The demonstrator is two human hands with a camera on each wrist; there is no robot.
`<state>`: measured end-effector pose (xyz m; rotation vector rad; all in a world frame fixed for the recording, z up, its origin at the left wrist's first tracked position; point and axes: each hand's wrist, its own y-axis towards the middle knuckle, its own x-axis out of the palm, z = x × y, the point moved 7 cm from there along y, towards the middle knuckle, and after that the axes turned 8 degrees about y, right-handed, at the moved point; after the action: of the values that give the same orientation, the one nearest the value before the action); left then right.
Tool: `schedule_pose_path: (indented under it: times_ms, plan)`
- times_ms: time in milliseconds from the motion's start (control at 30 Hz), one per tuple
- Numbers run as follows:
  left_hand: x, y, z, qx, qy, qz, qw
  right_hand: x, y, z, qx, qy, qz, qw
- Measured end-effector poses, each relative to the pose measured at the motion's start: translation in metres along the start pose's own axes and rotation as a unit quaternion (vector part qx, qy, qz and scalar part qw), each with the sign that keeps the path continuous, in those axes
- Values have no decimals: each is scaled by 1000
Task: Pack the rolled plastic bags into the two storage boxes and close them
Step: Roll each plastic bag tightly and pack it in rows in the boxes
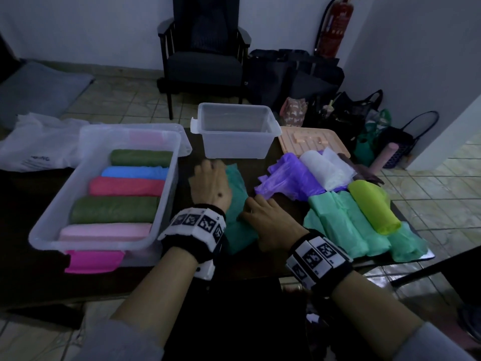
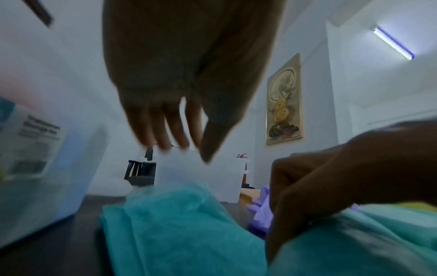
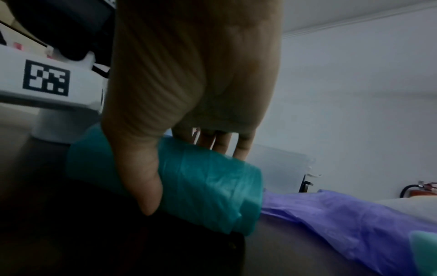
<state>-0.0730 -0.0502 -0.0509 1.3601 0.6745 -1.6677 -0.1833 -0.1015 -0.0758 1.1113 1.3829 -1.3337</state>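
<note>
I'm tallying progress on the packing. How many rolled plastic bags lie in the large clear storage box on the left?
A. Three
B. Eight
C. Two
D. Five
D: the large clear storage box holds five rolled plastic bags in a row: green, blue, red, green, pink.

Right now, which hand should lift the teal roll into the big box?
Probably the right hand: it grips the teal roll, while the left hand hovers open above it. The big box sits left, close by.

Head looks down; wrists close, low; all share teal bag.
</note>
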Motion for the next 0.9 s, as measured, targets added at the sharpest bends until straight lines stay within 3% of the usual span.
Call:
schedule_pose_path:
  times_ms: [100,233,467,667,900]
  plan:
    - [54,-1,-2,58,18,-217,974,6,2,-4,-8,7,-28,1000]
    - [84,-7,0,141,21,-299,943,15,4,-9,-9,43,-73,996]
    - [98,-7,5,191,79,-333,920,26,7,-17,-16,154,-131,979]
    - [99,-8,6,209,98,-336,913,22,2,-32,-61,163,-90,981]
    - [98,-9,6,207,93,-338,913,27,-3,-33,-36,180,-87,979]
